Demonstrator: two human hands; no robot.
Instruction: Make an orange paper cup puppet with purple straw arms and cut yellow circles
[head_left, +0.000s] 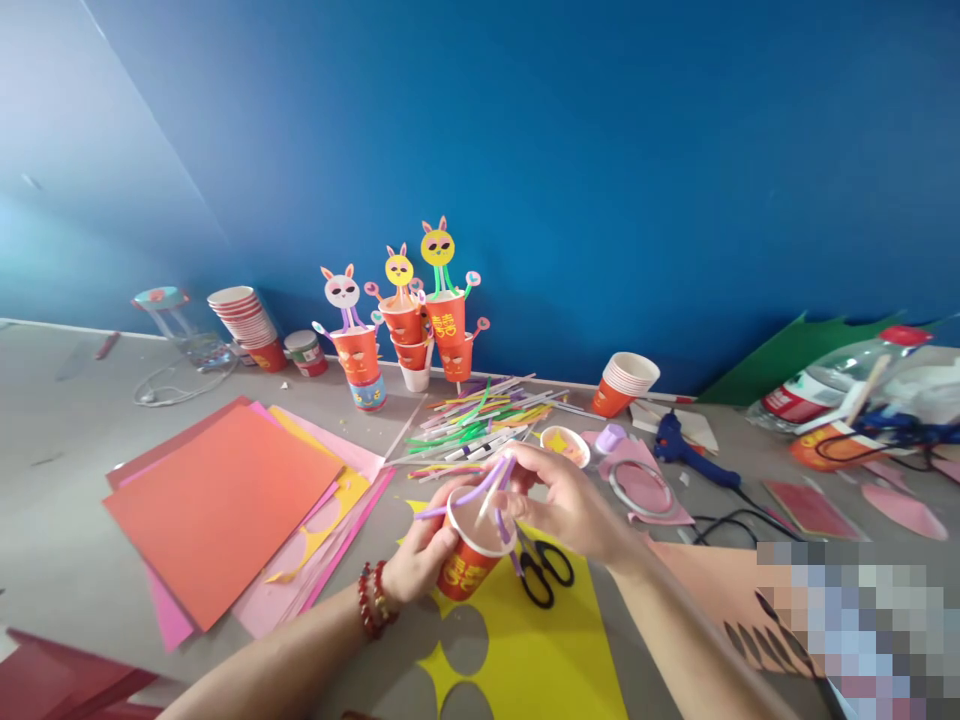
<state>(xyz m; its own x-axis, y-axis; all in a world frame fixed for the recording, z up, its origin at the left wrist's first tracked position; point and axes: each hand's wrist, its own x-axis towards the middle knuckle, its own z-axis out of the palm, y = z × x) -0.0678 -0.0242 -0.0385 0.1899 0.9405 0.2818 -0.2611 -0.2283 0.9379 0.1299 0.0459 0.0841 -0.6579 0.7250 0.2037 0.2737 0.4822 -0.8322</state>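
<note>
My left hand (420,558) is wrapped round a red paper cup (471,575) with gold lettering, tilted a little with its mouth toward me. Purple pipe cleaners (480,490) stick out of the cup, one bent out past the left rim, along with a pale strip. My right hand (562,500) closes its fingers on the pipe cleaners at the cup's right side; part of its grip is hidden. Beneath the cup lie black-handled scissors (551,577) on a yellow sheet (559,650) with round holes cut out.
Rabbit-faced cup figures (356,355) stand against the blue wall. Loose coloured pipe cleaners (480,415) lie before me. Coloured paper (225,500) is stacked at left, stacked cups (626,382) stand farther right. A blue glue gun (694,455), its cord and a bottle (832,380) occupy the right.
</note>
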